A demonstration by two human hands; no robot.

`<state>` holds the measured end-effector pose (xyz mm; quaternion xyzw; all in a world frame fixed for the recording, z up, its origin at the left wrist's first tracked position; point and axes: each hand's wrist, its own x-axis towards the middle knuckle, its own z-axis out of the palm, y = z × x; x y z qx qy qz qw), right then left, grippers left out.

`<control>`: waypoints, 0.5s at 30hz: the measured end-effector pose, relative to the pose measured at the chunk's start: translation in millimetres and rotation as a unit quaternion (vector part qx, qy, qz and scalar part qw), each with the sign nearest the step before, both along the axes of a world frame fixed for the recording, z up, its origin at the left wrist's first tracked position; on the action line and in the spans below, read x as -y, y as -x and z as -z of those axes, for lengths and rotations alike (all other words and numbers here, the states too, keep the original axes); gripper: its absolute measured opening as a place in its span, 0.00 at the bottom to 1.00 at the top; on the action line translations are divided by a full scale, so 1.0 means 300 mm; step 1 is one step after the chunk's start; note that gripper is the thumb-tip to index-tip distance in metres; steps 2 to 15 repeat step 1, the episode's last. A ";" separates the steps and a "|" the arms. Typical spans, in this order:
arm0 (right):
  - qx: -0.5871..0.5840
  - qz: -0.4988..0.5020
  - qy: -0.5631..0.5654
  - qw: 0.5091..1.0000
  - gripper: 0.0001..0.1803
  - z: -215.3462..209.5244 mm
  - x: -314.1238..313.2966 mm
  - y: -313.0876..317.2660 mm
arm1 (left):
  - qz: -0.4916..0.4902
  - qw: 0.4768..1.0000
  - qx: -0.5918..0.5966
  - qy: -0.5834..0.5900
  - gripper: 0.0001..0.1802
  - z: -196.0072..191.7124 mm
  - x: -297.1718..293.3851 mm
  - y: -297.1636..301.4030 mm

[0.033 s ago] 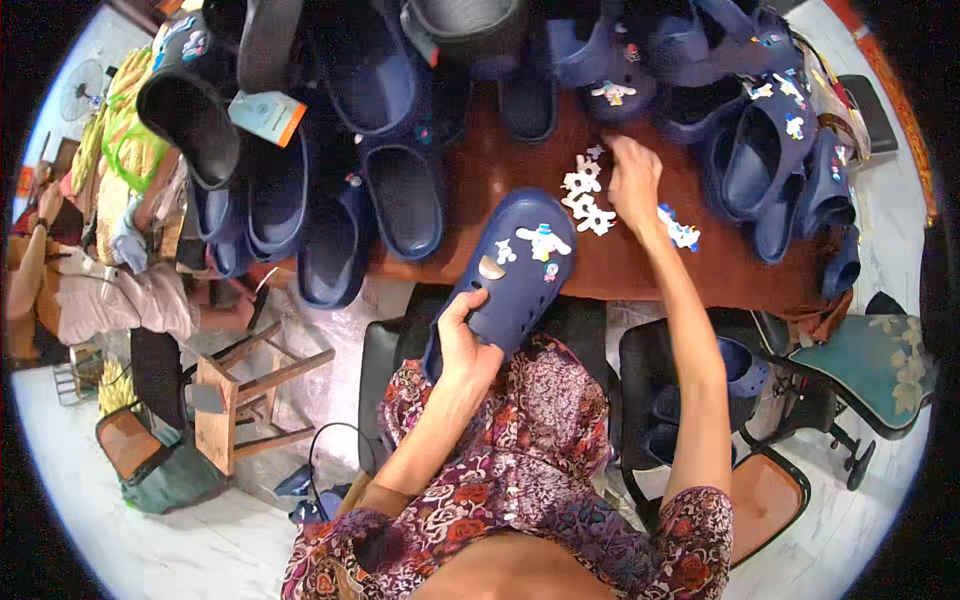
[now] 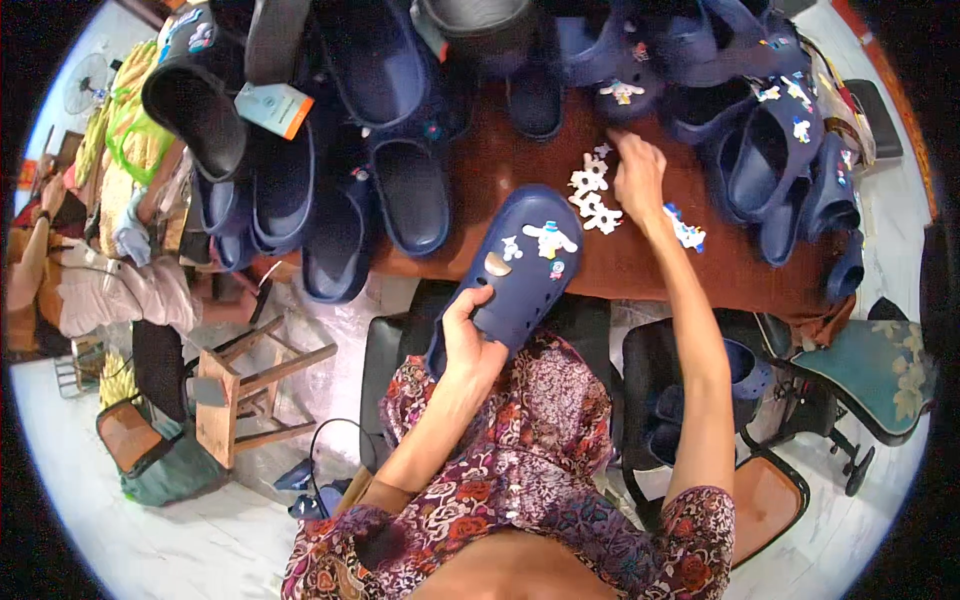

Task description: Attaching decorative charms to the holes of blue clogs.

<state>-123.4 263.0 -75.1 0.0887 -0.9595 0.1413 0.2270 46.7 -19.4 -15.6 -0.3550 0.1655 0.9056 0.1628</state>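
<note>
My left hand [image 2: 470, 335] is closed around the heel end of a navy clog [image 2: 515, 290], thumb on top, holding it above my lap at the table's front edge. A white character charm with a blue hat [image 2: 550, 238], a smaller white charm [image 2: 511, 248], a half-round beige charm [image 2: 497, 265] and a small round charm [image 2: 557, 269] sit on its upper. Several of its holes are bare. My right hand [image 2: 641, 178] is over the table with fingers curled; whatever is in its fingertips is hidden. Beside it lie loose white charms [image 2: 590, 180] and blue-and-white charms [image 2: 684, 228].
Navy clogs [image 2: 408, 195] crowd the brown table [image 2: 490, 150] at left and back, one with a hanging paper tag [image 2: 275, 109]. Decorated clogs [image 2: 765, 160] are piled at right. A wooden stool [image 2: 265, 390] and a green-seated chair [image 2: 865, 375] flank me. Another person's arm [image 2: 35, 245] shows at far left.
</note>
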 end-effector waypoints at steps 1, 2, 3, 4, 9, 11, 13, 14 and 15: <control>0.031 -0.003 -0.003 1.000 0.26 -0.008 0.020 0.021 | 0.001 1.000 0.007 0.001 0.21 0.024 0.012 -0.003; 0.031 -0.003 -0.003 1.000 0.26 -0.008 0.020 0.021 | 0.001 1.000 0.007 0.001 0.21 0.024 0.012 -0.003; 0.031 -0.003 -0.003 1.000 0.26 -0.008 0.020 0.021 | 0.001 1.000 0.007 0.001 0.21 0.024 0.012 -0.003; 0.031 -0.003 -0.003 1.000 0.26 -0.008 0.020 0.021 | 0.001 1.000 0.007 0.001 0.21 0.024 0.012 -0.003; 0.031 -0.003 -0.003 1.000 0.26 -0.008 0.020 0.021 | 0.001 1.000 0.007 0.001 0.21 0.024 0.012 -0.003; 0.031 -0.003 -0.003 1.000 0.26 -0.008 0.020 0.021 | 0.001 1.000 0.007 0.001 0.21 0.024 0.012 -0.003; 0.031 -0.003 -0.003 1.000 0.26 -0.008 0.020 0.021 | 0.001 1.000 0.007 0.001 0.21 0.024 0.012 -0.003; 0.031 -0.003 -0.003 1.000 0.26 -0.008 0.020 0.021 | 0.001 1.000 0.007 0.001 0.21 0.024 0.012 -0.003; 0.031 -0.003 -0.003 1.000 0.26 -0.008 0.020 0.021 | 0.001 1.000 0.007 0.001 0.21 0.024 0.012 -0.003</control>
